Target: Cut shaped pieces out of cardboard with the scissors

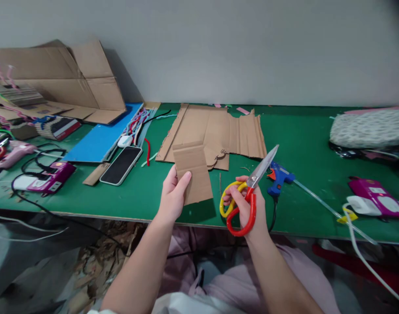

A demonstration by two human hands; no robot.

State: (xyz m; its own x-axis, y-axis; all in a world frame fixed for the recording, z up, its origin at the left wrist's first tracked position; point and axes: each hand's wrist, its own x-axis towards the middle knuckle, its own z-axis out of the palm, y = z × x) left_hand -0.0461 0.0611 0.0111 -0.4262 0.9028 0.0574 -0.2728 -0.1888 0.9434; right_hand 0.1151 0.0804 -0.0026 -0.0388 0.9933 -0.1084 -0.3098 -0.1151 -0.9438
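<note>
Near the front edge of the green surface [300, 144], I have both hands in sight. My left hand [173, 194] is closed in a pinch on the left side of a small cardboard piece [199, 183], thumb flat on its face and the other fingers mostly hidden behind. That piece is held up, its top overlapping, in my view, the larger cardboard sheet [206, 124] lying beyond. My right hand [252, 211] is curled around the yellow and red handles of the scissors [252, 179]; their blades lie together and point away to the right.

Just beside the blade tips, I see a blue glue gun [278, 178] with a clear stick [317, 200] running out toward the right. Left of the small piece lie a phone [121, 165], a cardboard strip [95, 174] and a red fuzzy stem [148, 152]. Farther left, I make out a blue board [91, 139], a purple power strip [60, 174] and a pink glue gun [16, 155], with folded cardboard [98, 87] standing against the wall [219, 52]. At far right, a second purple power strip [376, 196] sits nearer me than a patterned soft pack [369, 128].
</note>
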